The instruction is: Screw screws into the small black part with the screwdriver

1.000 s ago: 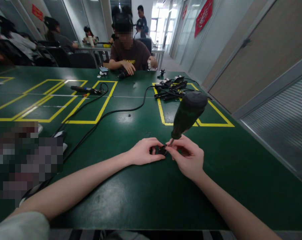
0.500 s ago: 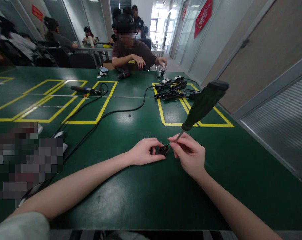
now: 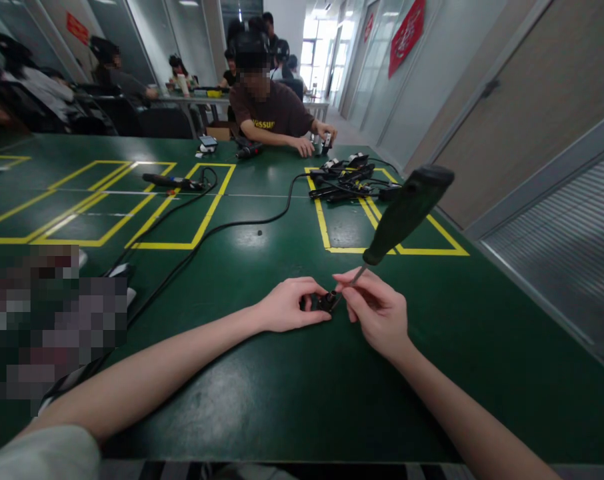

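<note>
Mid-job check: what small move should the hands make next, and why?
I'd probably tilt the screwdriver more upright while the left hand steadies the small black part: the handle leans off to the right, and the right hand pinches only the thin shaft.

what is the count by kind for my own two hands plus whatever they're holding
Hands: 2, left hand and right hand
Screwdriver: 1, in the right hand
Small dark part: 1, in the left hand's fingers
Total: 4
</note>
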Demonstrator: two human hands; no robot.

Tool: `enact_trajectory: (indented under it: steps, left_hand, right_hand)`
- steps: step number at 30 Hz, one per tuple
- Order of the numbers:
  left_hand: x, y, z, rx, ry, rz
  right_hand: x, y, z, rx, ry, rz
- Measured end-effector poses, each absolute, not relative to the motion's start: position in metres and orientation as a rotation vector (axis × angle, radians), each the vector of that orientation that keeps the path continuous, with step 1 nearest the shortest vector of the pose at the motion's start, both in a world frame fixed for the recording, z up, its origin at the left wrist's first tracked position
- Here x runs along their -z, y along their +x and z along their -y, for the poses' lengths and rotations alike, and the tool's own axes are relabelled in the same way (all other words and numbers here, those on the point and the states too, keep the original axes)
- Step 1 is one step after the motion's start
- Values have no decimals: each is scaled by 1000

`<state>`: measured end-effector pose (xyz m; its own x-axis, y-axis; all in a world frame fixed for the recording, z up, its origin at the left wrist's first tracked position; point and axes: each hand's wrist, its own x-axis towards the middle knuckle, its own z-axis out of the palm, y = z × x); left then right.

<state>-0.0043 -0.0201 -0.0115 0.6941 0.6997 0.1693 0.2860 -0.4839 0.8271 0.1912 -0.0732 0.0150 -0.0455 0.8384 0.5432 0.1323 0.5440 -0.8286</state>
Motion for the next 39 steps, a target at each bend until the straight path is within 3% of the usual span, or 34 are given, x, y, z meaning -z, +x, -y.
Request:
enact_trajectory:
  steps: [13, 21, 39]
  left_hand:
    - [11, -5, 23, -633, 2123, -767]
    - [14, -4, 27, -628, 2295, -783]
    - [14, -7, 31, -679, 2491, -786]
  right_hand:
    - [-9, 196, 71, -716, -859, 1578]
    - [-10, 195, 70, -494, -861, 1609]
    - [-13, 193, 69, -515, -837, 1584]
